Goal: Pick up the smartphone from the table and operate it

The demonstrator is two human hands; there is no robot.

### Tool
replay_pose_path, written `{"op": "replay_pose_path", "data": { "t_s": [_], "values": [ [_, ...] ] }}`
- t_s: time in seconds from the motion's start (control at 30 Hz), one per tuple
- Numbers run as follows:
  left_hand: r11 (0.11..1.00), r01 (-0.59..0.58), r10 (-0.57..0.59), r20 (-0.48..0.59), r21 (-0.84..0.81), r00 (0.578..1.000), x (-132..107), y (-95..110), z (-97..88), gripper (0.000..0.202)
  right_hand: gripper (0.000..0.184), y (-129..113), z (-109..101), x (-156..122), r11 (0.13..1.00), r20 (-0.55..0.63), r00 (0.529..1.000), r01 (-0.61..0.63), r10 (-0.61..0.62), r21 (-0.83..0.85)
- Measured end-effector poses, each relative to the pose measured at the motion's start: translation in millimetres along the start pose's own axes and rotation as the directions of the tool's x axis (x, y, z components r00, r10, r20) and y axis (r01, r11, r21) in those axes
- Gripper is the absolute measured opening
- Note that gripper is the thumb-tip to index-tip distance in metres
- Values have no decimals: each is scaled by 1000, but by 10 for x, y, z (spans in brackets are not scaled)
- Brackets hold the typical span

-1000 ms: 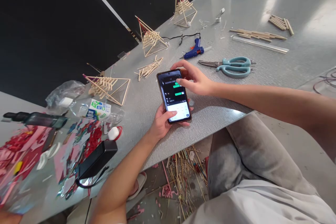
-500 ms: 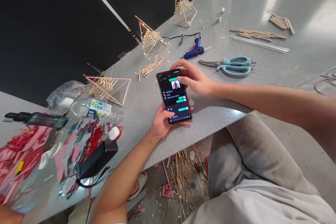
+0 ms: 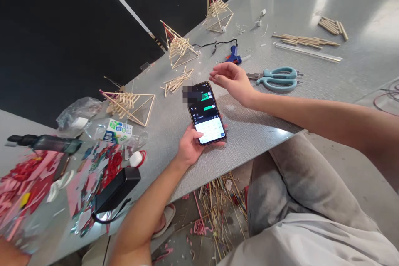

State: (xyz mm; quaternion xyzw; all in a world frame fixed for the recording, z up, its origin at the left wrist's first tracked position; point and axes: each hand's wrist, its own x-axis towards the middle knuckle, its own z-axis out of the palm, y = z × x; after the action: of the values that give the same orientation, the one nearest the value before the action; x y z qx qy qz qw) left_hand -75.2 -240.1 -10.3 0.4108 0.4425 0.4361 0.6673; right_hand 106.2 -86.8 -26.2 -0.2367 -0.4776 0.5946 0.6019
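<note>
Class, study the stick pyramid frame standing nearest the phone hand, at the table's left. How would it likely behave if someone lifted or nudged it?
The stick pyramid is probably very light: thin wooden sticks around mostly open space. It looks fragile, since the slender sticks meet only at small joints. Pushed, it would likely slide on the smooth table rather than roll, as it rests on a broad flat side.

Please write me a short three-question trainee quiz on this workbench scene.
1. True or false: the left hand holds the phone.
2. What lies just beyond the right hand: A) teal scissors, B) a hammer, C) a cup?
3. How many stick pyramids stand on the table?

Key:
1. True; its screen is lit.
2. A; the blue glue gun lies there too.
3. Three: near, middle, far.
</note>
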Motion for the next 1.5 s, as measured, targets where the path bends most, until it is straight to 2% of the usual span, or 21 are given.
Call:
{"op": "replay_pose_path", "data": {
  "t_s": [0.23, 0.4, 0.57, 0.73, 0.87, 1.13, 1.5],
  "values": [
    [1000, -11, 10, -21, -4, 1000, -12, 2, 32, 69, 31, 33, -33, -52, 991, 41, 998, 48, -43, -123],
    [998, -57, 60, -95, 34, 994, -13, -34, 12, 71, 35, 11, -35, -62, 995, 48, 999, -3, 8, -105],
    [976, -214, 214, -276, 29, 937, 52, -66, -75, 79, 39, -17, 7, -85, 989, 116, 982, -149, 147, 9],
    [961, -270, 231, -362, -61, 903, 118, -20, -90, 81, 43, -52, 24, -118, 978, 203, 960, -204, 190, 50],
    [960, -259, 204, -368, -105, 907, 119, -4, -67, 77, 45, -71, 29, -133, 975, 228, 953, -215, 199, 50],
    [964, -255, 216, -334, -78, 918, 99, -35, -66, 71, 46, -79, 41, -168, 973, 266, 944, -219, 195, 66],
    [961, -266, 223, -352, -78, 909, 101, -23, -47, 79, 47, -60, 31, -140, 955, 197, 946, -279, 256, 98]
  ]
}}
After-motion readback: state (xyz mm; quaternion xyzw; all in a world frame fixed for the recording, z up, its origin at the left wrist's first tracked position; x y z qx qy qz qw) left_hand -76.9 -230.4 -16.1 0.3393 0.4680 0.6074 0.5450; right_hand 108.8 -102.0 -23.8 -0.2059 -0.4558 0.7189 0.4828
